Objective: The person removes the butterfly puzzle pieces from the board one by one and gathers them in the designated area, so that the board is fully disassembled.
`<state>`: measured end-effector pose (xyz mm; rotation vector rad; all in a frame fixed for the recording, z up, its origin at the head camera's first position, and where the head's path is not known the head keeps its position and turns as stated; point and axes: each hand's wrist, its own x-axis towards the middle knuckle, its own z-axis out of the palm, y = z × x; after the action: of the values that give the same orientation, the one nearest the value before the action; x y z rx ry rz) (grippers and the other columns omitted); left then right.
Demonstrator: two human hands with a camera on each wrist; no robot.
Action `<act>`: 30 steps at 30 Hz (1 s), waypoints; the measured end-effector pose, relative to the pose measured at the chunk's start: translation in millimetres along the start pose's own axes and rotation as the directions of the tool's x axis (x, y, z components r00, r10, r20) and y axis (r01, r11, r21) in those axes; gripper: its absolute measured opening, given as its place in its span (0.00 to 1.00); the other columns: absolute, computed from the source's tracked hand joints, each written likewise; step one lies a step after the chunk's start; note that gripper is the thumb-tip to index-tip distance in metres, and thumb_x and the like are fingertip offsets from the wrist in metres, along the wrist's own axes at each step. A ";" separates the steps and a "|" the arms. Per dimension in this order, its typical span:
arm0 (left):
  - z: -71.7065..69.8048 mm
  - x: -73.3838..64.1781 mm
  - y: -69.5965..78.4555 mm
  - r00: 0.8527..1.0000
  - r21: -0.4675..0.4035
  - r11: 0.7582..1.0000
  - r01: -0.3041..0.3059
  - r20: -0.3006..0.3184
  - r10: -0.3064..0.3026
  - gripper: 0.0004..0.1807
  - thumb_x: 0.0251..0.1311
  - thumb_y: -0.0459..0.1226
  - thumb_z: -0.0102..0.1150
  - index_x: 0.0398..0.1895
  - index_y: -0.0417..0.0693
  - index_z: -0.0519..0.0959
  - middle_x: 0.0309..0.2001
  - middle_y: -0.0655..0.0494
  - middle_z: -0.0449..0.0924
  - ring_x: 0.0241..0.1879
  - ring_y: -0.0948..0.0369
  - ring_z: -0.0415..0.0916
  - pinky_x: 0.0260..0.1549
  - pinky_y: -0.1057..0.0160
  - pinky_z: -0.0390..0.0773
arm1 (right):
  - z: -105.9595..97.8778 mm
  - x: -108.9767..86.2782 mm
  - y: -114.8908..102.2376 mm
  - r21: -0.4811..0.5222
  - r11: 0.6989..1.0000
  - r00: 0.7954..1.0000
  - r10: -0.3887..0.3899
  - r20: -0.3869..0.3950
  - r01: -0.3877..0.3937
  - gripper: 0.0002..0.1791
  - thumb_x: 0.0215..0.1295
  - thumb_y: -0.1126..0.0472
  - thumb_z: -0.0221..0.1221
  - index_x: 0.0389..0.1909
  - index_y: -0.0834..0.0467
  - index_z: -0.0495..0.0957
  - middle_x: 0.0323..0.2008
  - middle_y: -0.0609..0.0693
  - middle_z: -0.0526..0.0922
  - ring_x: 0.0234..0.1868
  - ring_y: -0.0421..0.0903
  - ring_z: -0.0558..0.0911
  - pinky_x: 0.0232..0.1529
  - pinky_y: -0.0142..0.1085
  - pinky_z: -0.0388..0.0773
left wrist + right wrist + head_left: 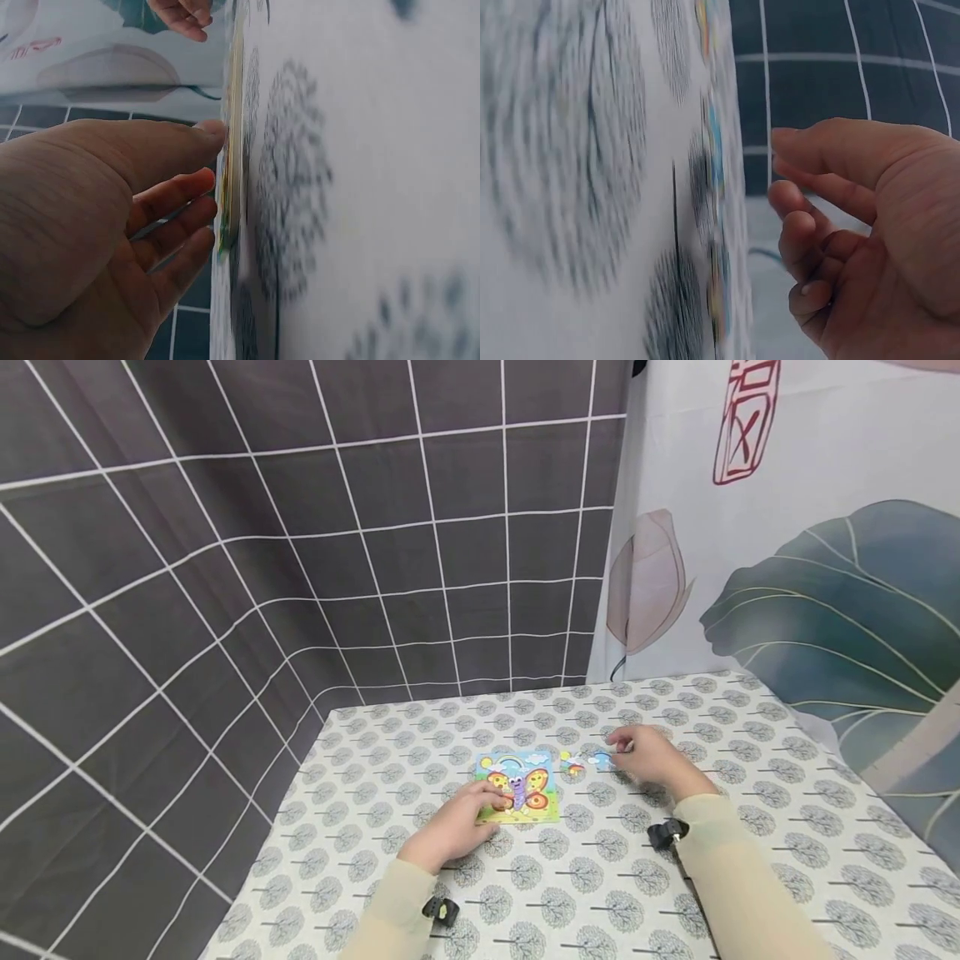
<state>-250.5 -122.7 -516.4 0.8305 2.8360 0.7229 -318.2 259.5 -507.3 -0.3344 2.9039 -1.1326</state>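
A square butterfly picture puzzle [536, 764] lies flat on the cloth, with a rainbow, clouds and a purple-bodied butterfly on it. My left hand [468, 817] rests at its lower left, fingers lightly bent over that edge. In the left wrist view, thumb and fingertips are right at the thin edge of the puzzle [232, 150]. Two loose puzzle pieces lie to its right, a yellow-and-orange piece [573, 766] and a pale blue piece [600, 760]. Over the blue one's right side hovers my right hand [651, 755], loosely curled with nothing between its fingers. Edge-on in the right wrist view, another colourful piece [718, 300] lies on the cloth.
The table is covered by a white cloth [420, 735] printed with grey trees. A dark curtain with white grid lines [465, 552] hangs behind and to the left. A white drape with a lotus print [825, 602] hangs at the right.
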 end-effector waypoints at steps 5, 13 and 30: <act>-4.0 -9.8 -6.3 1.000 -0.056 0.998 0.006 -0.017 -0.007 0.22 0.67 0.39 0.69 0.64 0.53 0.83 0.67 0.61 0.75 0.71 0.54 0.68 0.73 0.47 0.68 | 17.4 6.8 -15.8 -0.004 0.999 0.999 -0.049 0.006 0.049 0.13 0.64 0.65 0.68 0.49 0.62 0.85 0.36 0.49 0.80 0.36 0.46 0.79 0.36 0.39 0.80; -6.9 -16.8 -7.6 0.999 -0.087 0.996 0.035 -0.018 -0.037 0.21 0.67 0.39 0.69 0.62 0.49 0.84 0.65 0.63 0.76 0.69 0.57 0.70 0.73 0.50 0.68 | 43.8 15.5 -43.5 0.081 0.993 0.993 -0.090 0.078 0.084 0.13 0.64 0.66 0.68 0.50 0.63 0.84 0.34 0.48 0.80 0.34 0.45 0.78 0.34 0.39 0.82; -3.2 -22.3 -17.2 0.999 -0.111 0.993 0.030 -0.013 -0.032 0.19 0.67 0.38 0.68 0.61 0.51 0.84 0.68 0.64 0.75 0.73 0.56 0.66 0.75 0.48 0.64 | 104.6 36.5 -89.2 0.125 0.990 0.984 -0.088 0.154 0.069 0.13 0.59 0.64 0.73 0.44 0.57 0.86 0.27 0.46 0.81 0.26 0.43 0.77 0.31 0.37 0.80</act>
<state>-240.7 -148.5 -522.4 0.7658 2.7851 0.8757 -327.7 118.4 -522.2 -0.5157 2.6938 -1.2217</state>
